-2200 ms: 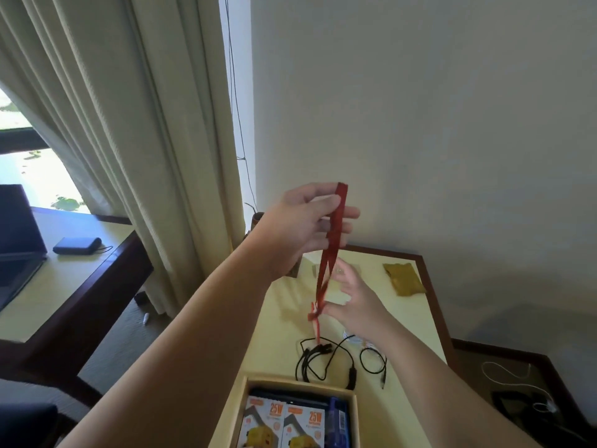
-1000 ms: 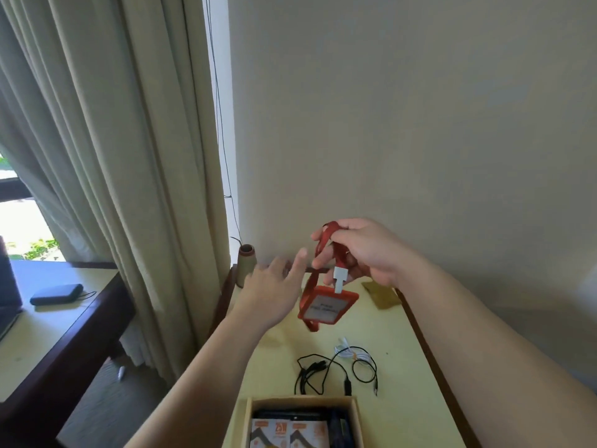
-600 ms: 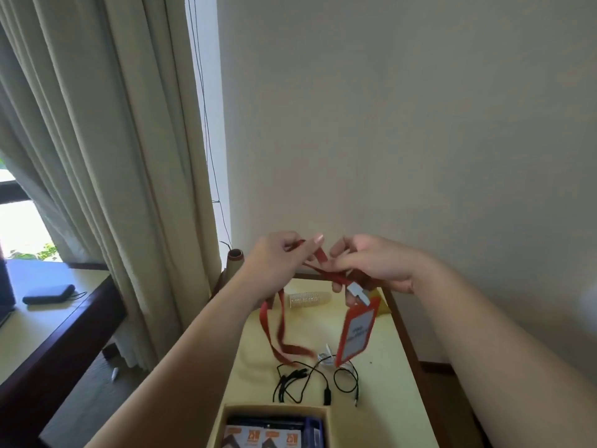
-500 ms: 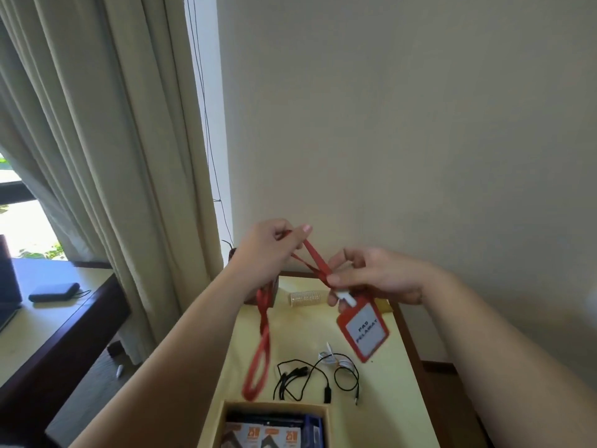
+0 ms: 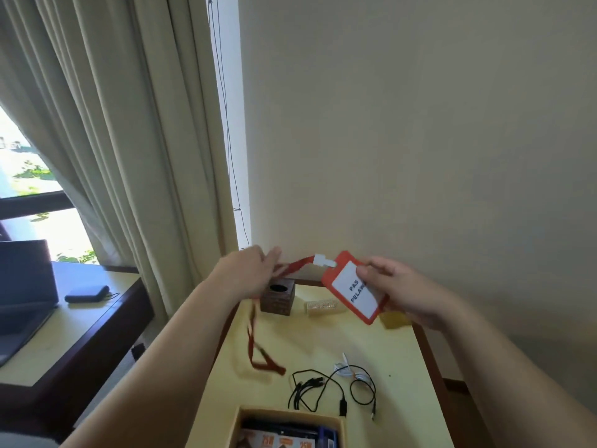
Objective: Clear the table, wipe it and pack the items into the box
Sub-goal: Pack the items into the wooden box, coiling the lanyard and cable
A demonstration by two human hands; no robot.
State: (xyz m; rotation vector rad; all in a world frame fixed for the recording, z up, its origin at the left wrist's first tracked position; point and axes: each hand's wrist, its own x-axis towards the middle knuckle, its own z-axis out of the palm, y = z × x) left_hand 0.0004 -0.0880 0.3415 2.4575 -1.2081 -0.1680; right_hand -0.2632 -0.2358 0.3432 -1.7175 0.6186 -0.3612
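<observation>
My right hand (image 5: pixel 408 291) pinches a red badge holder (image 5: pixel 353 291) with a white card, held above the yellow table (image 5: pixel 397 363). Its red lanyard strap (image 5: pixel 295 265) runs left to my left hand (image 5: pixel 245 273), which grips it. The rest of the strap hangs down blurred, with its loop (image 5: pixel 258 360) near the tabletop. A cardboard box (image 5: pixel 287 428) with orange packets inside sits at the table's near edge. Black cables (image 5: pixel 318 389) and a white cable (image 5: pixel 347 370) lie in front of it.
A dark wooden block with a hole (image 5: pixel 277 295), a gold ribbed cylinder (image 5: pixel 322 308) and a yellow cloth (image 5: pixel 395 318) sit at the table's far end by the wall. On the left are curtains (image 5: pixel 106 140) and a second desk with a laptop (image 5: pixel 22 286) and a dark pouch (image 5: pixel 86 293).
My hands have moved apart. The badge holder has swung up to the right in my right hand, the strap is stretched between both hands, and its loop has dropped toward the table.
</observation>
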